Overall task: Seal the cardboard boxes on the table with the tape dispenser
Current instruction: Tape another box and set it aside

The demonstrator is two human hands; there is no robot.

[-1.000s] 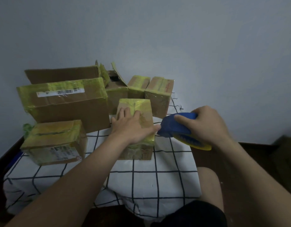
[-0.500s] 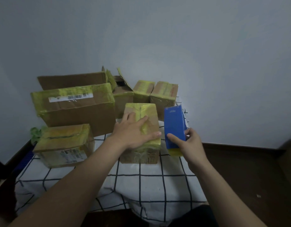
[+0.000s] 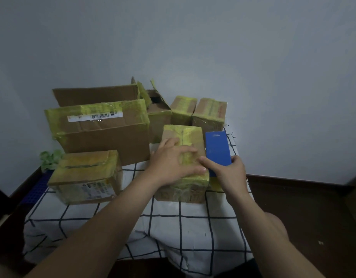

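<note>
left hand: fingers spread flat on small box | right hand: fingers grip blue tape dispenser, touching box's right side

My left hand and right hand are bare, as are both forearms right to the near edge. Nearest me I wear dark shorts, one knee bare on the right.

I can read nothing: the white barcode label on the large brown cardboard box and the small print on the blue plastic tape dispenser are too blurred.
</note>
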